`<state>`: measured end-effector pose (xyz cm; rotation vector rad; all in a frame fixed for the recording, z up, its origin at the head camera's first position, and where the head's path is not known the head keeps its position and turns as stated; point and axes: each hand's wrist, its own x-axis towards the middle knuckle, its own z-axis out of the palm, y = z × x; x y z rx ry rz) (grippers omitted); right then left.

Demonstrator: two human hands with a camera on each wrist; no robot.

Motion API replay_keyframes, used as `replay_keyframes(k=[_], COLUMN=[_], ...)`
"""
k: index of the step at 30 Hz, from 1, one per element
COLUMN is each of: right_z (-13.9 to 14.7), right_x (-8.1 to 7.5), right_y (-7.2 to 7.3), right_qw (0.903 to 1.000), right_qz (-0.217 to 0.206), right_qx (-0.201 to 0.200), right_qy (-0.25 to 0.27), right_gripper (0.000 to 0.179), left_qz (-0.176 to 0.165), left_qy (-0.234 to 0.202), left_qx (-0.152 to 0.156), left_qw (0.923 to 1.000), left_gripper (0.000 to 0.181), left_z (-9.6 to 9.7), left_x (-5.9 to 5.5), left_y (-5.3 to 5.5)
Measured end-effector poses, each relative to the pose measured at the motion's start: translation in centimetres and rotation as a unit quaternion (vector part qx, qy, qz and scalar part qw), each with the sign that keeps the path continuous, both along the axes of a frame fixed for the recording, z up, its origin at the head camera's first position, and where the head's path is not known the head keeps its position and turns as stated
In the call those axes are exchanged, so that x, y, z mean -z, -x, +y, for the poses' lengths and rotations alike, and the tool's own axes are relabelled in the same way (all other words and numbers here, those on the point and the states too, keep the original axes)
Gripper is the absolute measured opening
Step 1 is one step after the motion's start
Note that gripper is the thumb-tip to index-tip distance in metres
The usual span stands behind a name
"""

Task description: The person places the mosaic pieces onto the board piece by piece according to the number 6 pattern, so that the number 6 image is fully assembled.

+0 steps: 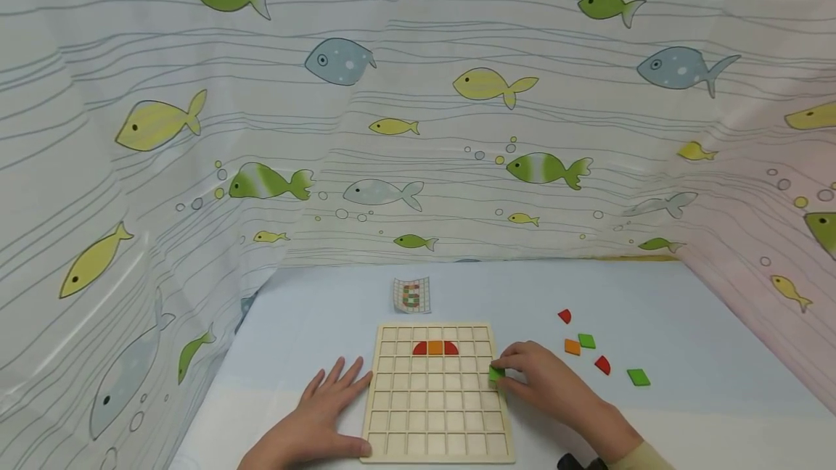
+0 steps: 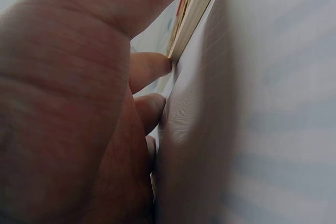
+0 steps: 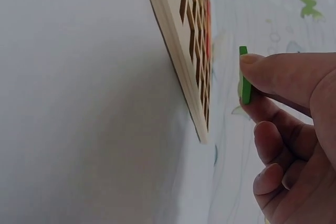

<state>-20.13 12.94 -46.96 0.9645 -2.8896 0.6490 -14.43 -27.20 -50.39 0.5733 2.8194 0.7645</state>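
Observation:
A wooden grid board (image 1: 437,455) lies on the table with square cells. In an upper row, an orange square tile (image 1: 435,348) sits between two red quarter-round tiles (image 1: 420,348). My right hand (image 1: 545,383) pinches a green square tile (image 3: 245,80) between thumb and forefinger, over the board's right edge. In the right wrist view the tile stands on edge in the grip, apart from the board. My left hand (image 1: 320,415) has its fingers spread flat at the board's left side, thumb and fingertips touching the frame. The left wrist view shows those fingertips against the wooden side.
Right of the board lie loose tiles: green ones (image 1: 638,377), an orange square (image 1: 572,347) and red quarter-rounds (image 1: 603,365). A small printed pattern card (image 1: 411,296) lies behind the board. A fish-printed curtain (image 1: 457,129) surrounds the table on the back and sides.

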Motion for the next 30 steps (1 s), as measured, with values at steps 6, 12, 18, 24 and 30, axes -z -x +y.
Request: replay_keyframes(k=[6,12,18,24,30], right_z=[-1.2,-2.7,-4.6,-6.6,-8.0], right_x=[-0.4,-0.6,-0.7,-0.4,-0.1], right_y=[0.4,1.1,1.9,2.7,3.3], right_qw=[0.9997,0.9994,0.9979,0.9967,0.9948], right_qz=[0.003,0.012,0.012,0.019,0.031], right_qx=[-0.019,-0.033,-0.061,-0.077,-0.094], right_qy=[0.012,0.009,0.02,0.021,0.022], right_gripper=[0.024,0.022,0.022,0.02,0.018], left_qz=[-0.006,-0.009,0.0,0.0,-0.004], left_qy=[0.001,0.007,0.01,0.008,0.007], left_qx=[-0.005,-0.007,-0.003,-0.002,-0.003], left_qw=[1.0,0.9999,0.9999,1.0,1.0], left_gripper=[0.106,0.106,0.107,0.106,0.106], left_z=[0.2,0.2,0.0,0.0,0.0], left_x=[-0.1,-0.2,-0.1,-0.1,0.0], left_y=[0.0,0.1,0.1,0.0,0.0])
